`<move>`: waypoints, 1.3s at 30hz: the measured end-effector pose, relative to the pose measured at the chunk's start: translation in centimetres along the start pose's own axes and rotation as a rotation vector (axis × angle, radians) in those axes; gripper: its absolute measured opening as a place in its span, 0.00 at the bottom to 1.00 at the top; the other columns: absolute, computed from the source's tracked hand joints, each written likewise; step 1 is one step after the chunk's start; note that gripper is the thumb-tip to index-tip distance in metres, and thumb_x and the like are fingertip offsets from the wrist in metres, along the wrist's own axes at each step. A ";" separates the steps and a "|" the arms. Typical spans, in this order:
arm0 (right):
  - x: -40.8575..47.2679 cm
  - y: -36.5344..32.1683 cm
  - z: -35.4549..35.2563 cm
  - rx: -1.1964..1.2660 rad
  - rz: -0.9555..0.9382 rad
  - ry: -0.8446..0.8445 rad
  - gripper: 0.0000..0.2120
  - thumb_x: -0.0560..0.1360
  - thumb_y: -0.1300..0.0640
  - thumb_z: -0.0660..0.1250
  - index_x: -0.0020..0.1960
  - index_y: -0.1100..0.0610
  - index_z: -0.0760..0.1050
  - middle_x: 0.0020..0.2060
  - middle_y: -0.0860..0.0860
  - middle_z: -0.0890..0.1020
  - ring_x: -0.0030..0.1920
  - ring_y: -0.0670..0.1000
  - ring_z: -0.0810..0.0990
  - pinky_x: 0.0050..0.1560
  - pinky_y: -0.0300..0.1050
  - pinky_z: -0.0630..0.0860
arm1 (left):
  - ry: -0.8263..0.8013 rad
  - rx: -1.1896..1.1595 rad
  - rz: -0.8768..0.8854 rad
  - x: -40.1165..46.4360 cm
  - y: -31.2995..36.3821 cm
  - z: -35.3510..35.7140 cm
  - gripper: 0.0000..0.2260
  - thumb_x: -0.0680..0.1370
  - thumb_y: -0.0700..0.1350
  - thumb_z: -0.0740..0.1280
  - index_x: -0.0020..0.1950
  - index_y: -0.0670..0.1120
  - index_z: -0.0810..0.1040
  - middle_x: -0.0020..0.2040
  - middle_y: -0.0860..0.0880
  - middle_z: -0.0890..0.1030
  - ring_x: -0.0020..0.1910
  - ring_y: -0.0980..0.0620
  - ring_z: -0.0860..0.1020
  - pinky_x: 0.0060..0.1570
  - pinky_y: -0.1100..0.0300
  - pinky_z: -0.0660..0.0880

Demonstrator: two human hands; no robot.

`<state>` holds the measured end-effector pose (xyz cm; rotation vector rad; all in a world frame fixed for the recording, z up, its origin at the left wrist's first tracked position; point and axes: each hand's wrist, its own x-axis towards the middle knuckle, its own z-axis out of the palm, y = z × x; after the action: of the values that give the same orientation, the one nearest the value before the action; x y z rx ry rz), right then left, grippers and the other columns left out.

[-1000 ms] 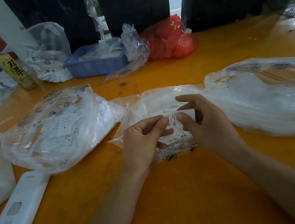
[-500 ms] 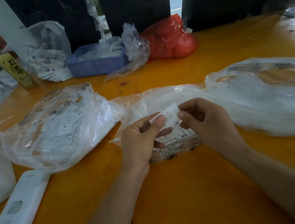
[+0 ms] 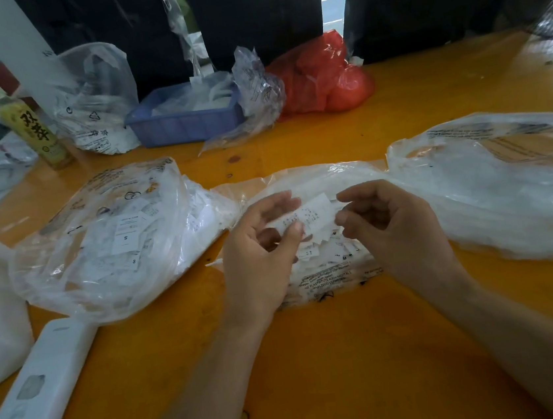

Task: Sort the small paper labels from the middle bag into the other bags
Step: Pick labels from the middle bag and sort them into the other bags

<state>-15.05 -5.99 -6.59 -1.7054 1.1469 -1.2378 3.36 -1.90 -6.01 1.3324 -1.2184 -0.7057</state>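
1. At your far left on the orange table [image 3: 319, 359] lies a white handset-like device [image 3: 37, 391]; behind it stand a tea bottle [image 3: 33, 132] and a blue tray [image 3: 186, 121], none of them part of the sort

2. The left bag [image 3: 106, 242] is clear plastic, already bulging with white slips, one marked S showing through the film; its mouth appears to open toward the middle

3. Your left hand [image 3: 259, 256] hovers over the middle bag [image 3: 323, 273], thumb and forefinger pinching the left part of a small paper label [image 3: 314, 217], the other fingers loosely curled beneath

4. The label is thin, feather-light and limp, I judge; it will curl, flutter and cling to the film, so hold it by a short edge with a light pinch and read the size before you let go

5. Your right hand [image 3: 391, 230] sits just beside the label's right end, fingers curled in; whether the fingertips actually grip the paper I cannot tell

6. More loose labels lie inside the middle bag below both hands

7. The right bag [image 3: 493, 191] lies flat and wide, touching the middle bag, with white slips spread inside
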 end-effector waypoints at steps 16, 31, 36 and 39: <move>6.1 3.2 -11.5 -1.296 0.331 -0.035 0.09 0.82 0.56 0.63 0.54 0.58 0.81 0.51 0.59 0.83 0.50 0.61 0.81 0.45 0.50 0.76 | 0.411 1.091 -0.353 4.7 -1.5 -12.4 0.17 0.87 0.44 0.56 0.70 0.54 0.81 0.66 0.36 0.79 0.75 0.38 0.61 0.71 0.40 0.61; 6.0 2.7 -10.6 -1.089 0.240 0.201 0.13 0.81 0.61 0.59 0.39 0.61 0.73 0.31 0.57 0.75 0.30 0.58 0.73 0.32 0.48 0.71 | 0.592 0.787 0.385 3.4 0.1 -7.4 0.17 0.81 0.39 0.57 0.59 0.46 0.85 0.54 0.46 0.85 0.65 0.41 0.73 0.59 0.50 0.64; 5.7 1.2 -10.1 -0.623 0.046 0.375 0.07 0.82 0.52 0.64 0.53 0.53 0.79 0.41 0.44 0.82 0.37 0.42 0.77 0.35 0.40 0.70 | 0.196 0.365 0.360 1.4 0.6 -2.5 0.13 0.83 0.40 0.59 0.58 0.50 0.82 0.55 0.55 0.84 0.52 0.56 0.81 0.53 0.57 0.80; 4.5 -0.4 -7.6 -0.213 0.001 0.292 0.04 0.81 0.51 0.68 0.53 0.48 0.80 0.38 0.41 0.84 0.32 0.40 0.75 0.36 0.39 0.72 | -0.043 0.155 0.149 0.3 0.6 -0.4 0.12 0.83 0.50 0.60 0.61 0.53 0.82 0.53 0.61 0.85 0.48 0.57 0.82 0.45 0.62 0.81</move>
<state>-21.59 -10.47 -2.72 -1.7125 1.4981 -1.4417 3.72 -1.94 -5.27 1.3418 -1.4152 -0.5448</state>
